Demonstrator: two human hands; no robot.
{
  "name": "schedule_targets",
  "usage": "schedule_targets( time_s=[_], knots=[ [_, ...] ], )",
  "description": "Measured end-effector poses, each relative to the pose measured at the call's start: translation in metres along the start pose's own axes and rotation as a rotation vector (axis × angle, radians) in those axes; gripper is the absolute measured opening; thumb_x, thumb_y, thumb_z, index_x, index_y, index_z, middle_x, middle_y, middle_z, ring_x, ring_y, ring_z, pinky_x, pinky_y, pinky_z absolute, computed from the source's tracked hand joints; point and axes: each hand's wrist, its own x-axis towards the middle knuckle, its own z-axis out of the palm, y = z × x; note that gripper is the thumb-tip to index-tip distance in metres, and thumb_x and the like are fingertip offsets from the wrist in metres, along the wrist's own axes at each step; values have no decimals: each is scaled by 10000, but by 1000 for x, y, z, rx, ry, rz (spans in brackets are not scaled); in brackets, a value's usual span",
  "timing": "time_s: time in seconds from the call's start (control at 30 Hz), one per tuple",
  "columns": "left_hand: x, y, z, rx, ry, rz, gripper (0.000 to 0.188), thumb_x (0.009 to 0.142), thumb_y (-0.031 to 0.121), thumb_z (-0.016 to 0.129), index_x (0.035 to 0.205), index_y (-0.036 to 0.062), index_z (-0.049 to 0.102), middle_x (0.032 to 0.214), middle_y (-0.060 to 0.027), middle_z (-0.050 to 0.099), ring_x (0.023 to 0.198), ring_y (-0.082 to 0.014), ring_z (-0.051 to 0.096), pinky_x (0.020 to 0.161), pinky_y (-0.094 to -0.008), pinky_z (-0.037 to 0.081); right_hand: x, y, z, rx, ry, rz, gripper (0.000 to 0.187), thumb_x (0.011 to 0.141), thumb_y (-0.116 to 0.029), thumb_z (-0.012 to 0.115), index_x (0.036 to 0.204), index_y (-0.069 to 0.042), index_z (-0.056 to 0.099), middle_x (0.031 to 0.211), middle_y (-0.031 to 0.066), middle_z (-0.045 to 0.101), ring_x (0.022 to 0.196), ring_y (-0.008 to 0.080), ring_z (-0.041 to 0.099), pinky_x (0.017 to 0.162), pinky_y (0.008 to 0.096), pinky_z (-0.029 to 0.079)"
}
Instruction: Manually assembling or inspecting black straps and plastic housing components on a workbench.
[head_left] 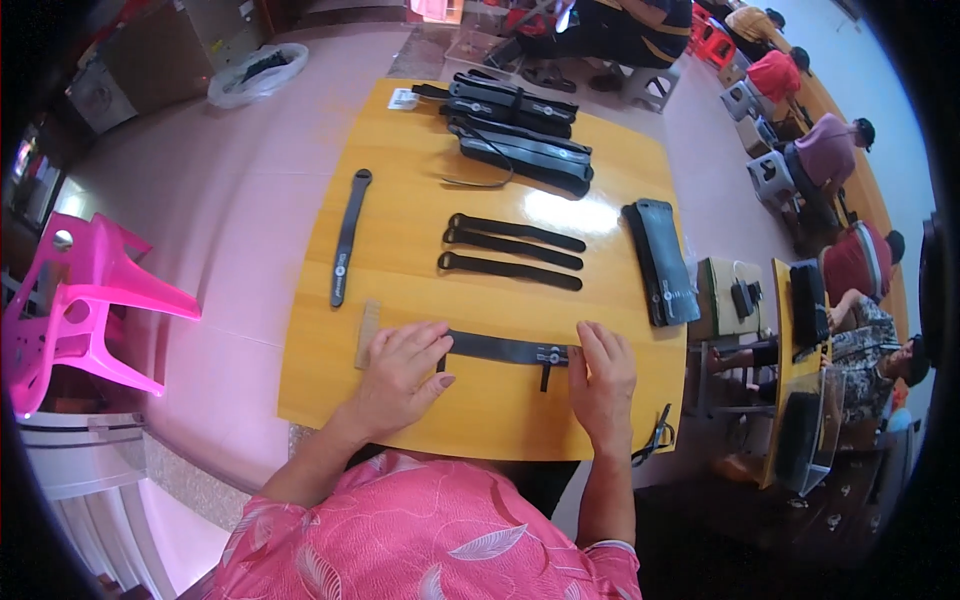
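A dark grey flat strap (495, 347) with a white printed mark near its right end lies crosswise on the table before me. My left hand (405, 368) rests on its left end, fingers stretched out and lying flat. At its right end is my right hand (603, 380), fingers extended away from me and thumb touching the strap. Short black tabs (545, 377) stick out below the strap near both ends. A thin tan strip (368, 325) lies partly under my left hand. Farther off are three black straps (515, 240) with looped left ends.
Bundled grey and black straps (525, 150) lie at the table's (400, 200) far side. A stack of grey straps (662, 262) sits right, a single strap (347, 240) left. Small black-handled scissors (655, 438) lie near the right corner. A pink stool (90, 300) stands left; people work at right.
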Motion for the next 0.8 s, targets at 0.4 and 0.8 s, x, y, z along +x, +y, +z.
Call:
schedule_targets(
  time_s=[0.4,0.8],
  knots=[
    [-17,-18,-11,-144,220,-121,359,815,81,670,1137,-46,575,1164,-210,588,1052,-345,577,894,-402,460,84,-9,90,-84,-143,-353,204,701,-57,590,903,-38,611,894,74,569,872,244,535,740,358,450],
    [28,-17,-2,-238,280,-135,410,823,6,624,1213,-56,515,1172,-202,563,890,-269,603,759,-334,503,75,-8,93,-167,-195,-500,117,703,-76,556,804,-19,543,806,126,513,797,277,502,702,372,433]
  ],
)
